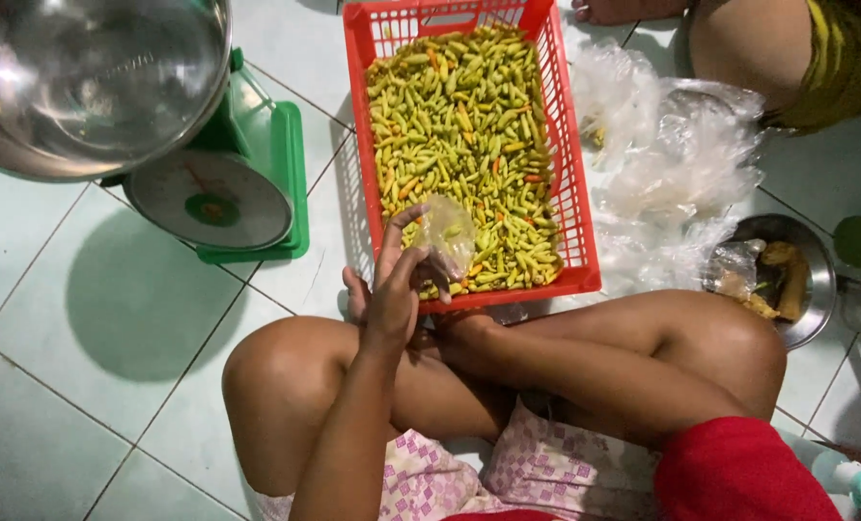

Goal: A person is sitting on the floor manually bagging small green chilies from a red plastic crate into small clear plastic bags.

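The crate (573, 145) is sitting at twelve o'clock on the tiled floor (83, 318), chillies (459, 125) lying inside it. At ten o'clock the kitchen scale (213, 193) is standing, its steel pan (83, 77) resting on top. At two o'clock a heap of plastic bags (672, 164) is lying just beside the crate, another person's leg (749, 43) sitting behind it. At three o'clock a metal bowl (817, 260) is resting near the bags.

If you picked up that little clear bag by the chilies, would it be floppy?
Probably floppy: the clear plastic bag looks thin and crumpled between the left hand and right hand. Likely very light, since it looks empty. It may feel slippery, being glossy.
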